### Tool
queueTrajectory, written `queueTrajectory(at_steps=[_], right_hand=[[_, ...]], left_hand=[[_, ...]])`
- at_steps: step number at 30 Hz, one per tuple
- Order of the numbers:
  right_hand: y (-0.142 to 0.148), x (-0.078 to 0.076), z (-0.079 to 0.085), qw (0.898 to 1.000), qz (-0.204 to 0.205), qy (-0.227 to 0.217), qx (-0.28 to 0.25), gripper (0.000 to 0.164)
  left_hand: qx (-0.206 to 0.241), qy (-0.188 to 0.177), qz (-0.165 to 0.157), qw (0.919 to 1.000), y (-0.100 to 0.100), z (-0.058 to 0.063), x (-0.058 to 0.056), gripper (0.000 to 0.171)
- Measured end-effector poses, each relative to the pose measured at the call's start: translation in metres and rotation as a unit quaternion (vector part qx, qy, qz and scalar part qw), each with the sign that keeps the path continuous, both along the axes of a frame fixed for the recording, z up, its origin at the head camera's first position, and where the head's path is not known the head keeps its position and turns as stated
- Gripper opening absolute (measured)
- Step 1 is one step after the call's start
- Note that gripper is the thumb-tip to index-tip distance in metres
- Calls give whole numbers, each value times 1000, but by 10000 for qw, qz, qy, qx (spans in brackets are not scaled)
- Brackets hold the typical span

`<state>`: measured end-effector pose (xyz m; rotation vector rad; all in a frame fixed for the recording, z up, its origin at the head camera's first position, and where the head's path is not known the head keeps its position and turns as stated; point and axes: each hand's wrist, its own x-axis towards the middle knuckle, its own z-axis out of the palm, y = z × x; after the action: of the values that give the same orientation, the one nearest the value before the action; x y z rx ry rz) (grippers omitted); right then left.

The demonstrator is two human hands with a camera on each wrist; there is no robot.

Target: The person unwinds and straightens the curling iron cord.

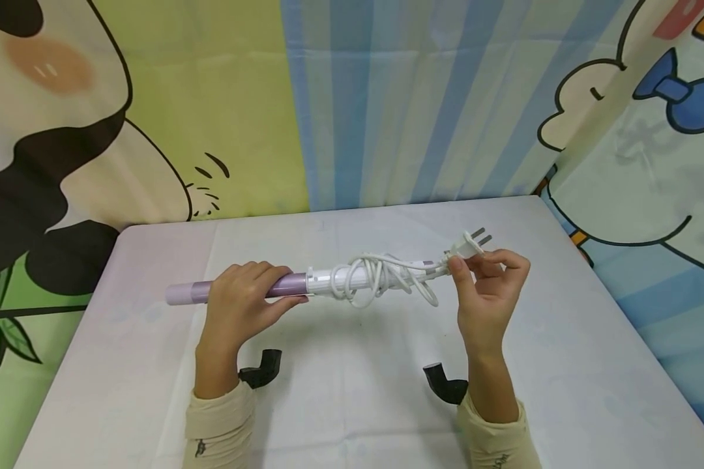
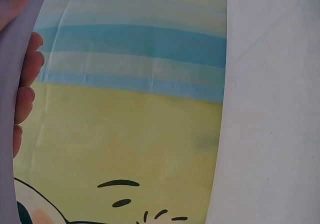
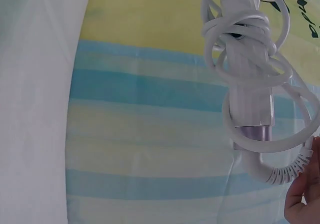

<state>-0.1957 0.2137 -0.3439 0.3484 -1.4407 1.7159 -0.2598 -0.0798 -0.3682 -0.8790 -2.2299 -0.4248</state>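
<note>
A purple-and-white hair styling iron (image 1: pixel 290 285) is held level above the white table. My left hand (image 1: pixel 237 303) grips its purple barrel, thumb underneath and fingers over the top. In the left wrist view that barrel (image 2: pixel 21 78) runs along the left edge, with curled fingertips (image 2: pixel 32 68) behind it. A white power cord (image 1: pixel 381 277) is wound in loose loops round the white handle. At the cord's end, my right hand (image 1: pixel 488 299) pinches it by the two-pin plug (image 1: pixel 465 246). The right wrist view shows the cord's ribbed sleeve (image 3: pixel 290 169) beside the right fingers.
The white table (image 1: pixel 340 404) spreads beneath both hands. Cartoon-printed cloth (image 1: pixel 240 98) hangs behind it, and more printed cloth (image 1: pixel 651 195) stands along the right side. Black curved pieces (image 1: pixel 264 369) stick out at both wrists.
</note>
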Motion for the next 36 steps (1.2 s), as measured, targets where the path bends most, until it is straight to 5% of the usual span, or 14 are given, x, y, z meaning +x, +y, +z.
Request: queueTrajectory(at_steps=[10,16,25,31,36], right_hand=[[13,-4,-3,9990,126,-424,62,11],[22,-5,-4,9951,485,-660,548,23],[35,-10,-11,9730,816,-1555,1500,38],[35,-16,-16,9633,1256,-2094,1114,47],[37,-18,-20,9520,1182,-2625,1039,50]], left_hand=[[-27,0,-126,9999,-1,2,1,45],[-19,-25,-151,9999,-1,1,2,45],[70,-15,-252,9997,-1,1,2,44],[93,-4,-302,9995,-2,1,3,43],[256,-20,-343,9991,-5,2,3,43]])
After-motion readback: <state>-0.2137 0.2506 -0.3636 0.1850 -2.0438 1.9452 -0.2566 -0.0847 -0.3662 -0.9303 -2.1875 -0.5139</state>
